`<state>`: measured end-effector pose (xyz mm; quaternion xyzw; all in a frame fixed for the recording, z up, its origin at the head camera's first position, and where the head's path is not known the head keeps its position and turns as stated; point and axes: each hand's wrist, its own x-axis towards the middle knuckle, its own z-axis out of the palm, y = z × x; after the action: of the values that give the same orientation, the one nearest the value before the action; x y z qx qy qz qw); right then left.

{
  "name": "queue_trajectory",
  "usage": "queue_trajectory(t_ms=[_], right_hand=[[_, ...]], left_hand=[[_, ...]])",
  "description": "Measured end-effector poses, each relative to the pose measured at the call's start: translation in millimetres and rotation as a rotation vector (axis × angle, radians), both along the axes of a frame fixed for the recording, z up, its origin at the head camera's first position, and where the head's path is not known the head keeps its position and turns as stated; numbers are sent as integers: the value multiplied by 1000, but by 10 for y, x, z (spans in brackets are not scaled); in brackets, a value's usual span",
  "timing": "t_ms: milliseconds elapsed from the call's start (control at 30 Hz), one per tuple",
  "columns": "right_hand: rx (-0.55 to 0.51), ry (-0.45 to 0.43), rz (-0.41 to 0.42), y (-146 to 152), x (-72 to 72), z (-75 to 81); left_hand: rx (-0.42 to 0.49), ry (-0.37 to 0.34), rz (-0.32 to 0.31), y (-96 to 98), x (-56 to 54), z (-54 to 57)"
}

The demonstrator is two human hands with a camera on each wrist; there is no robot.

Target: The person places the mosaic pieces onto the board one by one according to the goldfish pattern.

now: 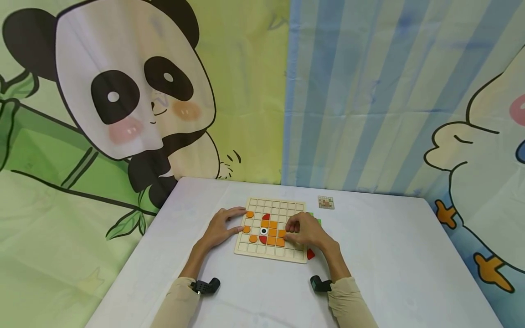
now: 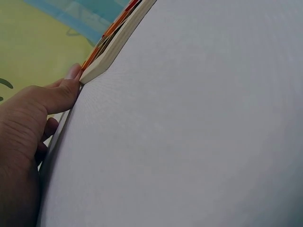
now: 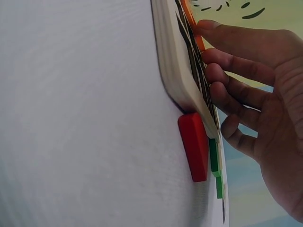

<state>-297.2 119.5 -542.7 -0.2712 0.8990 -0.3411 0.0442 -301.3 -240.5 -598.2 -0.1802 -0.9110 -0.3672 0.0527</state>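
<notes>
A pale wooden grid board [image 1: 242, 248] lies on the table with flat coloured pieces on it. Orange squares [image 1: 272, 232], two red quarter-round pieces [image 1: 263, 239] and a white disc with a black dot [image 1: 264, 231] form a cluster near its middle. Three orange round pieces [image 1: 246, 229] lie by the left side. My left hand [image 1: 220, 228] touches the board's left edge, thumb and forefinger extended and apart. My right hand [image 1: 306, 229] reaches over the right side, thumb and forefinger pinching an orange square tile [image 1: 282, 233] at the cluster's right end.
Beside the board's right edge lie a red piece [image 3: 193, 146] and green pieces [image 3: 215, 158], partly hidden by my right hand in the head view. A small card with a grid picture [image 1: 326, 202] lies farther back on the white table [image 1: 377, 259]. Printed curtains [image 1: 348, 91] hang behind.
</notes>
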Motion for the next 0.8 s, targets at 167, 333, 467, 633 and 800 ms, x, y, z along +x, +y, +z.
queue_trajectory(t_ms=[167,333,467,633,800], right_hand=[[-2,-4,-3,-2,9,17],[7,-1,-1,-12,7,21],[13,-2,-1,-23,5,21],[5,-3,6,-6,11,45],[-16,21,-1,68,19,100]], left_hand=[[-6,10,4,12,-3,-6],[7,31,1,31,10,-4],[6,37,-3,38,22,6],[10,11,-2,34,28,42],[12,9,-6,25,36,66]])
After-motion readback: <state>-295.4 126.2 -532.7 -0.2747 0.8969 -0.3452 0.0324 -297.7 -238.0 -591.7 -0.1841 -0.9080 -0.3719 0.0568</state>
